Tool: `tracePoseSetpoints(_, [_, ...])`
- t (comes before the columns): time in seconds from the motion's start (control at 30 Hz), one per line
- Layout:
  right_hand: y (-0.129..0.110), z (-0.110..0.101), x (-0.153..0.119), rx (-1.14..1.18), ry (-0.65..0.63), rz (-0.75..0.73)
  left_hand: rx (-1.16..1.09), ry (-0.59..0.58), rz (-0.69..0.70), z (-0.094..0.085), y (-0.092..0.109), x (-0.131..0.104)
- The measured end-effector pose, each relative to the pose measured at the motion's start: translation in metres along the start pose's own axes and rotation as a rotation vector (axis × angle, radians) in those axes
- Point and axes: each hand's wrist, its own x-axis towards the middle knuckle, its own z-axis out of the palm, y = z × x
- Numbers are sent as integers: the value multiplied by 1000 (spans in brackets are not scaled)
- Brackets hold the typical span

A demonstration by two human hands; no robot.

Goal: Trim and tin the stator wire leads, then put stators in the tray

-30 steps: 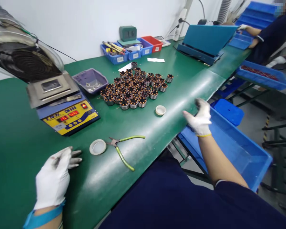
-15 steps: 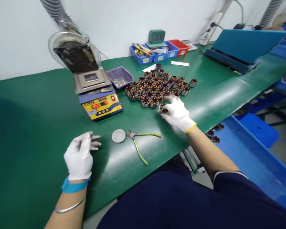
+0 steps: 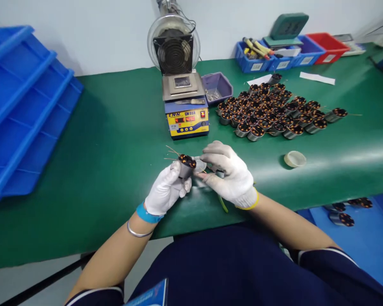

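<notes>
Plain green all over bench [image 3: 115,148]. White on gloved L hand [image 3: 167,187], w/ bright-blue wristband [image 3: 149,216]; white on gloved R hand [image 3: 226,172] too, w/ greyish fingertips, yel. cuff trim [image 3: 254,200]. Grey sides, blk top w/ orange-copper spots on held cylinder [image 3: 187,171]; same on cylinder cluster [image 3: 270,117] twd bench's far R corner. Blue top, yel. front, red digits on display unit [image 3: 190,122] nr far edge; dull purple on tray [image 3: 227,90] beside it. Blue bins [image 3: 272,66], then red bin [image 3: 343,52] along far edge. Off-white on small dish [image 3: 295,160] twd R edge. Lime on handle [image 3: 223,206] nr front edge. Navy w/ white piping on sleeve [image 3: 341,265].
</notes>
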Motion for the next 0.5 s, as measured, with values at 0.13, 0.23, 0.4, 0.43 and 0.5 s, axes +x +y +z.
tracePoseSetpoints(0.13, [3, 2, 1, -87, -16, -138, -62, 28, 13, -1, -1, 0])
tracePoseSetpoints(0.23, [4, 1, 7, -154, -42, -166, -97, -12, -23, 4, 3, -3])
tracePoseSetpoints(0.4, [-11, -4, 26, -82, -140, -82, -344, 17, -60, 9, 21, -5])
tracePoseSetpoints(0.43, [-18, -6, 32, -43, -210, -74, -366, 44, -49, 9, 22, -4])
tracePoseSetpoints(0.5, [-32, -10, 44, -11, -384, -98, -326, 48, -93, 7, 20, -3])
